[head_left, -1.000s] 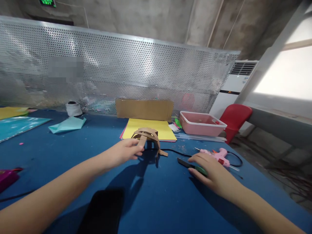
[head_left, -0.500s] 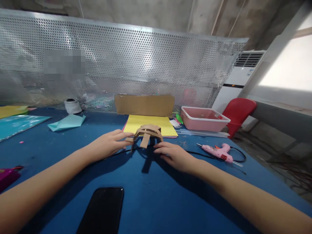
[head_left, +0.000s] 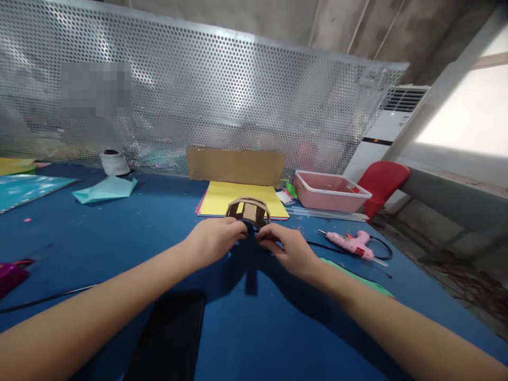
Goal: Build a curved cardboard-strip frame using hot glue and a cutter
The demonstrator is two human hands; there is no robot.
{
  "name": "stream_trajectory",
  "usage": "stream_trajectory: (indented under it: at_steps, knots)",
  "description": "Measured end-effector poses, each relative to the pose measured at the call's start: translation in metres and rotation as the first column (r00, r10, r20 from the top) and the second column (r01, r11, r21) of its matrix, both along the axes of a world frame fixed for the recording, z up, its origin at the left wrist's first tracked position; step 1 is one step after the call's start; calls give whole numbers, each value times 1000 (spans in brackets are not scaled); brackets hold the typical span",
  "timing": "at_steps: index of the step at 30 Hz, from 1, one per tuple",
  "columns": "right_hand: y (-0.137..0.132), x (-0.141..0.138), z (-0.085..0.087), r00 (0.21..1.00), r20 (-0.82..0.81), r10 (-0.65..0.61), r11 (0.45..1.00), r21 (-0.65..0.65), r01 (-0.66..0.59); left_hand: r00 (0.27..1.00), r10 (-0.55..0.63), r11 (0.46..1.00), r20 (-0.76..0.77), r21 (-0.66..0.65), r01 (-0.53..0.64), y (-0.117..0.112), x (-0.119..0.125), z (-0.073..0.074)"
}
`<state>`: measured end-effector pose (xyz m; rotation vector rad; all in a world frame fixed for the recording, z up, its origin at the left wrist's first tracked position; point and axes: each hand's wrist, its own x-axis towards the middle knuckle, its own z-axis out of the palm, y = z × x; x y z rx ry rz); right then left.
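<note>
Between my hands, near the middle of the blue table, is an arched frame of brown cardboard strips (head_left: 250, 211), with openings between the strips. My left hand (head_left: 216, 238) is closed at its near left side, thumb and fingers pinched on the lower edge. On the near right side, my right hand (head_left: 288, 246) also pinches the edge. The fingertips partly hide the bottom of the frame, and a dark curved line shows there that I cannot make out. A stack of yellow paper (head_left: 246, 193) lies just behind the frame.
A pink glue gun (head_left: 353, 244) with a black cord lies to the right. Behind it stands a pink basket (head_left: 333, 198). A black phone (head_left: 170, 338) lies near the front edge. Folded light-blue paper (head_left: 105, 189) is at left, and a green piece (head_left: 365, 280) shows beside my right forearm.
The cardboard frame has turned, so the strip that pointed toward me now stands upright. My left hand has moved right, closer to my right hand, and its fingers have curled in.
</note>
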<state>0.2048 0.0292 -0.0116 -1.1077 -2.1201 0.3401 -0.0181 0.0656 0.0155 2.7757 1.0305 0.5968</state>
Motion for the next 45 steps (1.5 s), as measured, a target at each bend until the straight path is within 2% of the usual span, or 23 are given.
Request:
stream_trajectory:
  at_steps: [3, 6, 11, 15, 17, 24, 29, 31, 34, 38, 42, 45]
  knots:
    - [-9, -3, -3, 1000, -20, -10, 1000, 18, 10, 995, 91, 995, 43, -33, -90, -18, 17, -7]
    - [-12, -3, -2, 999, -40, -26, 999, 39, 28, 989, 122, 991, 88, -73, -116, -29, 25, -8]
    - [-18, -2, 5, 999, -45, -27, 997, 76, 31, 973, 93, 986, 210, -158, -60, -40, 30, -3]
    - [-29, 1, 11, 999, -27, -20, 995, 100, 23, 930, 131, 951, 344, -310, -19, -53, 32, -4]
    - [-35, 3, 13, 1000, -12, -11, 993, 121, 12, 914, 137, 939, 383, -343, 3, -58, 32, -5]
    - [-41, 3, 15, 998, 39, 39, 988, 150, -44, 909, 142, 928, 392, -372, 16, -64, 30, -6]
    - [-38, 6, 18, 999, -51, 10, 995, 99, -5, 908, 44, 905, 417, -401, 141, -57, 24, -9]
    - [-37, 10, 21, 996, -82, 20, 999, 41, -16, 899, 28, 903, 437, -397, 165, -54, 19, -10]
    - [-35, 15, 24, 986, -159, 56, 992, -102, -73, 907, 39, 924, 420, -359, 127, -52, 10, -9]
    - [-32, 18, 18, 951, -305, 54, 961, -242, -133, 957, -13, 984, 291, -167, 64, -51, -1, -7]
    - [-28, 16, 8, 953, -301, 40, 954, -271, -125, 977, -100, 989, 188, -87, 118, -48, -6, -11]
    - [-27, 14, 3, 985, -164, 47, 983, -167, -75, 979, -149, 989, 140, 16, 148, -42, -10, -17]
